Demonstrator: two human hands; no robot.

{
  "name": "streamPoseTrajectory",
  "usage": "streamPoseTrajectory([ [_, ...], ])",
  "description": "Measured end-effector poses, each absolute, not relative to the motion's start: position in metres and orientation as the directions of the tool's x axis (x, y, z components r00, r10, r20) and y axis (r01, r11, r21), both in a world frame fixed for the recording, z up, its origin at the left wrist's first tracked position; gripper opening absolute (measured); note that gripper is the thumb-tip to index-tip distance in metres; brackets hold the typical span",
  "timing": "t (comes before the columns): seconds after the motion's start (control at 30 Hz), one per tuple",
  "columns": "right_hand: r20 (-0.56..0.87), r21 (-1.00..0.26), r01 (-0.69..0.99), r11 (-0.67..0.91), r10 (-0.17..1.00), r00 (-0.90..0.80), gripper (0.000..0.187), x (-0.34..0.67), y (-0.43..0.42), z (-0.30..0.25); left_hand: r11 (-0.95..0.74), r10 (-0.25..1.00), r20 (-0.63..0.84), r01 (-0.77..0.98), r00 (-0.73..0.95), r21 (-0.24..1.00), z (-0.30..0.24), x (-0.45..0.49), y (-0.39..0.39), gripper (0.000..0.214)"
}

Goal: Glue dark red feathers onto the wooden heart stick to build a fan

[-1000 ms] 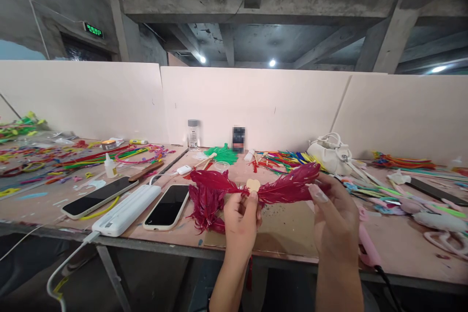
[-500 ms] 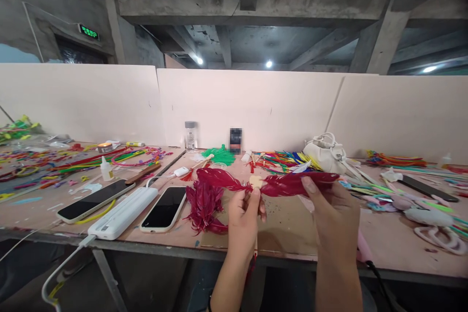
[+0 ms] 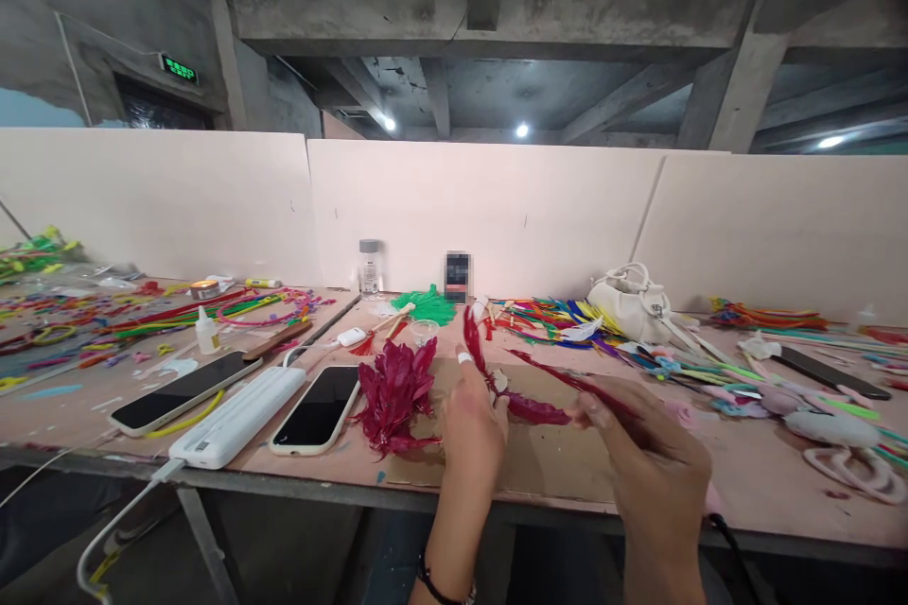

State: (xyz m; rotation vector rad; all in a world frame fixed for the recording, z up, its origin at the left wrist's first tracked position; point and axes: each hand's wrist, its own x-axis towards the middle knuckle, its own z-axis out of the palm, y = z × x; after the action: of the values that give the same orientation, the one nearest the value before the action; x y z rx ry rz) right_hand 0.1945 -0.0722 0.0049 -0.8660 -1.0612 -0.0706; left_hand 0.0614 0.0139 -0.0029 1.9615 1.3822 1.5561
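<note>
Right hand pinches a dark red feather; left hand grips a red-feathered piece just beside it, both above cardboard on the table. Leftward lies a red feather bundle; beyond, a green tuft.

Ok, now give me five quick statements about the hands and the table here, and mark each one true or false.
1. The right hand holds a dark red feather. True.
2. The heap beside the left hand is green. False: that feather heap beside the left hand is dark red.
3. A white device with a cable lies between two phones. True.
4. The white bag is on the floor. False: the bag is on the table, near the back panel.
5. A bottle with a grey cap stands upright near the back panel. True.
</note>
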Motion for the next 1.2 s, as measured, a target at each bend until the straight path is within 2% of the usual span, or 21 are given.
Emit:
streamPoseTrajectory([
  [0.07, 0.848, -0.515, 0.534, 0.671, 0.306, 0.433, 0.016, 0.196, -0.072, 0.005, -0.487, 0.769, 0.638, 0.609, -0.04, 0.626, 0.0, 0.059, 0.009, 0.06],
  [0.13, 0.892, -0.451, 0.602, 0.659, 0.309, 0.33, 0.02, 0.2, -0.071, 0.004, -0.531, 0.708, 0.7, 0.586, -0.09, 0.612, 0.005, 0.056, 0.002, 0.045],
  [0.2, 0.915, -0.4, 0.626, 0.669, 0.33, 0.232, 0.025, 0.203, -0.071, 0.002, -0.621, 0.699, 0.708, 0.406, -0.102, 0.671, 0.009, 0.055, -0.005, 0.025],
  [0.27, 0.922, -0.371, 0.613, 0.698, 0.354, 0.155, 0.028, 0.203, -0.071, 0.0, -0.615, 0.784, 0.62, 0.104, -0.032, 0.782, 0.012, 0.055, -0.014, 0.031],
  [0.33, 0.917, -0.363, 0.58, 0.73, 0.389, 0.086, 0.033, 0.202, -0.072, -0.001, -0.493, 0.866, 0.499, -0.155, 0.006, 0.856, 0.014, 0.056, -0.021, 0.04],
  [0.4, 0.902, -0.362, 0.565, 0.741, 0.431, 0.014, 0.037, 0.2, -0.075, 0.0, -0.424, 0.897, 0.442, -0.293, -0.008, 0.857, 0.016, 0.057, -0.027, 0.04],
  [0.47, 0.87, -0.368, 0.576, 0.73, 0.488, -0.063, 0.035, 0.2, -0.079, 0.0, -0.419, 0.898, 0.44, -0.357, -0.027, 0.835, 0.019, 0.056, -0.031, 0.037],
  [0.53, 0.833, -0.397, 0.551, 0.734, 0.54, -0.119, 0.03, 0.202, -0.084, 0.0, -0.418, 0.897, 0.442, -0.384, -0.029, 0.823, 0.023, 0.052, -0.034, 0.035],
  [0.63, 0.831, -0.483, 0.375, 0.791, 0.549, -0.089, 0.034, 0.206, -0.088, -0.002, -0.42, 0.885, 0.464, -0.364, 0.041, 0.831, 0.026, 0.043, -0.037, 0.038],
  [0.7, 0.833, -0.537, 0.304, 0.787, 0.551, 0.045, 0.03, 0.206, -0.086, -0.005, -0.404, 0.867, 0.471, -0.326, 0.16, 0.855, 0.024, 0.037, -0.039, 0.041],
  [0.8, 0.775, -0.632, 0.302, 0.714, 0.574, 0.264, 0.018, 0.202, -0.08, -0.009, -0.361, 0.816, 0.446, -0.279, 0.367, 0.89, 0.019, 0.029, -0.042, 0.041],
  [0.87, 0.742, -0.666, 0.25, 0.703, 0.59, 0.319, 0.017, 0.198, -0.077, -0.011, -0.335, 0.793, 0.425, -0.272, 0.437, 0.902, 0.016, 0.026, -0.043, 0.038],
  [0.97, 0.725, -0.68, 0.182, 0.711, 0.611, 0.319, 0.013, 0.193, -0.075, -0.009, -0.306, 0.749, 0.398, -0.257, 0.529, 0.917, 0.015, 0.022, -0.044, 0.033],
  [1.07, 0.723, -0.68, 0.154, 0.717, 0.62, 0.305, 0.008, 0.191, -0.076, -0.006, -0.289, 0.682, 0.367, -0.228, 0.632, 0.93, 0.017, 0.02, -0.04, 0.039],
  [1.2, 0.73, -0.673, 0.095, 0.733, 0.639, 0.241, 0.007, 0.191, -0.077, -0.006, -0.242, 0.653, 0.369, -0.28, 0.661, 0.929, 0.018, 0.022, -0.037, 0.042],
])
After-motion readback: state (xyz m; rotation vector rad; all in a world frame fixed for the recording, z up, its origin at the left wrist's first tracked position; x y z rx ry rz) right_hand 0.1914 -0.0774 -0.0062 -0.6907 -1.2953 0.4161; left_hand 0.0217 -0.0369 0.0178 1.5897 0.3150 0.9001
